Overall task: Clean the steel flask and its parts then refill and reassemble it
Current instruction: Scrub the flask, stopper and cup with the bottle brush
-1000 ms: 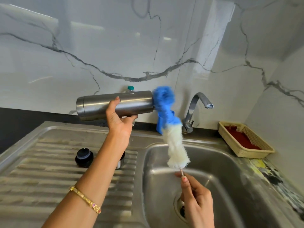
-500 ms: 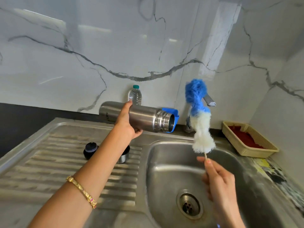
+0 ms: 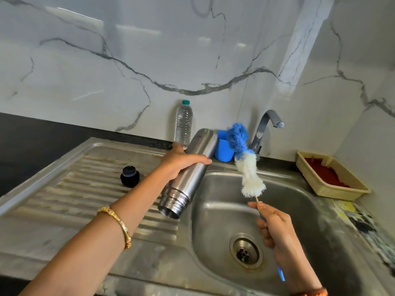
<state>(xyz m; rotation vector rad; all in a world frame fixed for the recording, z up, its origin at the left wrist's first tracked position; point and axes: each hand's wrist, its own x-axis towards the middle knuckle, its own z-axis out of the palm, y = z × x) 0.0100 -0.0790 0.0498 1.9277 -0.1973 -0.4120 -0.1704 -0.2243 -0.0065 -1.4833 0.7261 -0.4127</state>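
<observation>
My left hand (image 3: 181, 162) grips the steel flask (image 3: 192, 167) round its middle. The flask is tilted, its open threaded mouth pointing down and toward me over the drainboard's edge by the sink basin (image 3: 299, 221). My right hand (image 3: 275, 227) holds the handle of a bottle brush (image 3: 245, 161) with a blue tip and white bristles, standing upright above the basin, right of the flask and apart from it. A black stopper (image 3: 129, 175) sits on the drainboard (image 3: 64, 189). The flask's cup is hidden behind my left arm.
A clear water bottle (image 3: 183, 122) with a green cap stands at the wall. A blue cup (image 3: 223, 149) sits behind the flask, beside the tap (image 3: 265, 127). A beige basket (image 3: 329, 176) with a red cloth rests on the right counter. The drain (image 3: 245, 251) lies below my right hand.
The flask has swung from lying level with its mouth to the right to tilting mouth-down toward me. The brush has stayed outside the flask and moved slightly left and lower.
</observation>
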